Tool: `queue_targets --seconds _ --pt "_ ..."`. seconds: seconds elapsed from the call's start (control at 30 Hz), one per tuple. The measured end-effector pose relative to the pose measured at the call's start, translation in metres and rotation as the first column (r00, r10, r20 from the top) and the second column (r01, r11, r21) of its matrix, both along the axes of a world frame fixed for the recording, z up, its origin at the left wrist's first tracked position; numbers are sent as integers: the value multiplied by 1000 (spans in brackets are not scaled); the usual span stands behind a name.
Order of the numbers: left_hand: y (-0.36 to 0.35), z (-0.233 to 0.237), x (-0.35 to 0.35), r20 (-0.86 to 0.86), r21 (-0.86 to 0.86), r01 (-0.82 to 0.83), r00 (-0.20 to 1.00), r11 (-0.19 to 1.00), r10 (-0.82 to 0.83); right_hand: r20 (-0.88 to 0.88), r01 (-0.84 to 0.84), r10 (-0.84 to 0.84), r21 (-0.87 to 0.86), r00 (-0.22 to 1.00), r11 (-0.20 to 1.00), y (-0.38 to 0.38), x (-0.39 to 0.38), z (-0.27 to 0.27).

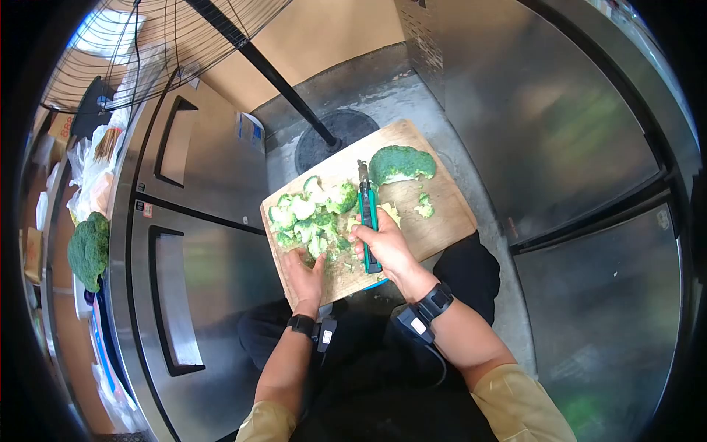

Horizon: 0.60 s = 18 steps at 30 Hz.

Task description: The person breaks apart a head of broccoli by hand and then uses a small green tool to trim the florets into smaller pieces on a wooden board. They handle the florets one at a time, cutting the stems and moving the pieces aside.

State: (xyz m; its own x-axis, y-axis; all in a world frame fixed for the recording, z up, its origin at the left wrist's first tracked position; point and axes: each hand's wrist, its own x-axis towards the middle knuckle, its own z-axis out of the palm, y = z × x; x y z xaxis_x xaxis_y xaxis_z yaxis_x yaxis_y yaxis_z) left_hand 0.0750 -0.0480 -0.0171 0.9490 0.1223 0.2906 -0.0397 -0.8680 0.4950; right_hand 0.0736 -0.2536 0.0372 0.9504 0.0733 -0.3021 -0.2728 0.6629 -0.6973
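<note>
A wooden cutting board rests across the lap, tilted in view. My right hand is wrapped round a long green-and-black cutter with a metal tip pointing away; its exact kind is not clear. A pile of cut broccoli florets lies on the left half of the board. At the pile's near edge, my left hand has its fingers apart, touching the florets and the board. A large piece of broccoli head sits at the far right, beyond the cutter. One small floret lies apart, right of my right hand.
Steel fridge doors stand at the left and right. Beyond the board is a fan stand with a round black base and a wire cage. Another broccoli head and plastic bags are on the left counter.
</note>
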Motion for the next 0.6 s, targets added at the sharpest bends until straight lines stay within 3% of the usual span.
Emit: queue_targets --seconds 0.13,0.2,0.23,0.3,0.33,0.43,0.47,0.6 --pt "10 -14 12 -171 -147 38 983 988 -64 -3 -31 31 -35 1000 999 2 -2 -1" --pt "21 -24 15 -180 -467 -3 979 884 -92 -1 -43 43 -51 999 998 3 -1 -1" --pt "24 -26 14 -183 -609 -24 977 793 -111 -4 -46 46 -60 999 997 3 -1 -2" --pt "27 -8 0 -304 -904 -218 933 368 -193 -1 -53 53 -64 999 997 3 -3 -3" --pt "25 7 -10 -345 -938 -327 905 110 -250 6 -63 63 -60 998 996 4 -5 -3" --pt "30 22 -31 -261 -879 -385 883 -283 -390 38 -146 150 -97 988 985 10 -8 2" --pt "31 28 -36 -262 -816 -440 859 -375 -439 41 -199 204 -97 978 975 11 -9 5" --pt "22 43 -49 -203 -815 -432 837 -386 -507 83 -346 350 -55 933 937 20 -11 1"
